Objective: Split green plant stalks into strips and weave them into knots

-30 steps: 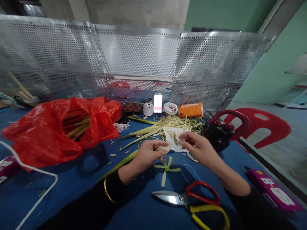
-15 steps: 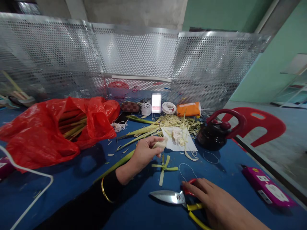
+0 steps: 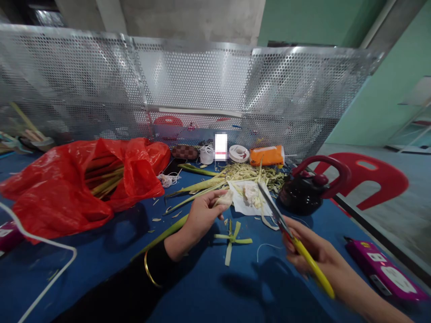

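Note:
My left hand (image 3: pixel 202 215) rests over the blue table (image 3: pixel 101 269) and pinches a small pale leaf piece (image 3: pixel 225 198) at its fingertips. A long green stalk (image 3: pixel 161 235) runs under that hand toward the left. My right hand (image 3: pixel 313 255) holds the scissors (image 3: pixel 292 237) by their red and yellow handles, lifted off the table, blades pointing up and away toward the white paper (image 3: pixel 249 202). A small cross of green leaf strips (image 3: pixel 232 237) lies between my hands, with a loop of white thread (image 3: pixel 266 249) beside it.
A red plastic bag (image 3: pixel 77 188) full of stalks lies at the left. A dark teapot with a red handle (image 3: pixel 310 188) stands at the right, a purple box (image 3: pixel 384 273) nearer me. Leaf trimmings (image 3: pixel 249 172), tape, thread and an orange packet (image 3: pixel 267 155) line the perforated metal screen (image 3: pixel 202 89).
My right hand left the leaf piece, dropped to the scissors lying on the table, grasped them and raised them with the blades pointing up. My left hand stayed in place.

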Tool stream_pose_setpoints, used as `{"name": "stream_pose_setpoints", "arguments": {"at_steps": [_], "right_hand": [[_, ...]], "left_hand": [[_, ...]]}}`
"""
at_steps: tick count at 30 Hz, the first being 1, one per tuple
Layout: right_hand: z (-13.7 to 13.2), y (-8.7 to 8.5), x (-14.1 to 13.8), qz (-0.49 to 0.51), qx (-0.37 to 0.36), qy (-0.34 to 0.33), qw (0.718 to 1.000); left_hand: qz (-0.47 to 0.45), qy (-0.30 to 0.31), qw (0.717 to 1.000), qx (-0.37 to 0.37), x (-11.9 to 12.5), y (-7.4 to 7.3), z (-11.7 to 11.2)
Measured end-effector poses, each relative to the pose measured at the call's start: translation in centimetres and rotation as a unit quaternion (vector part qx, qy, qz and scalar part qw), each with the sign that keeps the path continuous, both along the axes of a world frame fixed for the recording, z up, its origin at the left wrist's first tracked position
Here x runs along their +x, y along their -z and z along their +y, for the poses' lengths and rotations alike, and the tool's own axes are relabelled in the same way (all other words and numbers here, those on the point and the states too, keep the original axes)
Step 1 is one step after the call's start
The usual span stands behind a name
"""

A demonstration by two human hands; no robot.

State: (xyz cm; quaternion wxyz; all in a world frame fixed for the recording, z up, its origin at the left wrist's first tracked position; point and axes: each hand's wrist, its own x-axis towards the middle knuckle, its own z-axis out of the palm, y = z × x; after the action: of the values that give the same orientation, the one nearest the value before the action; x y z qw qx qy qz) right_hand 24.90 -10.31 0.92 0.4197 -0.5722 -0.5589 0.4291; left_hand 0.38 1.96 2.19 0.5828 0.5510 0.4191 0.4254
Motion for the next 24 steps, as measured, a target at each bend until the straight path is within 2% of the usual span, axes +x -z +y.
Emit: {"name": "stream_pose_setpoints", "arguments": {"at_steps": [2,5,8,14,17,20,24], "right_hand": [[2.2,-0.5,-1.0,0.076,-0.050,0.020,0.996],[5.2,-1.0,-2.4,0.066,-0.061,-0.034,0.995],[6.7,-0.7,-2.8,0.044,-0.037,-0.076,0.996],[6.3,0.9,-1.4,-0.052,-0.010,-0.049,0.997],[5.9,1.0,-1.2,-0.100,-0.002,-0.069,0.993],[5.8,0.7,-1.9,-0.110,-0.003,-0.096,0.989],[5.7,0.5,-2.9,-0.080,-0.015,-0.096,0.992]], "left_hand": [[-0.003,0.005,1.000,-0.003,0.0,0.0,0.0],[0.003,-0.005,1.000,-0.013,-0.1,0.0,0.1],[0.010,-0.031,0.999,-0.036,-0.3,0.1,0.3],[-0.029,-0.042,0.995,-0.080,-0.4,1.0,0.9],[-0.060,-0.043,0.990,-0.120,-0.4,1.1,0.9],[-0.068,-0.035,0.986,-0.148,-0.4,0.9,0.6],[-0.013,0.016,0.987,-0.157,-0.4,0.7,0.3]]}}
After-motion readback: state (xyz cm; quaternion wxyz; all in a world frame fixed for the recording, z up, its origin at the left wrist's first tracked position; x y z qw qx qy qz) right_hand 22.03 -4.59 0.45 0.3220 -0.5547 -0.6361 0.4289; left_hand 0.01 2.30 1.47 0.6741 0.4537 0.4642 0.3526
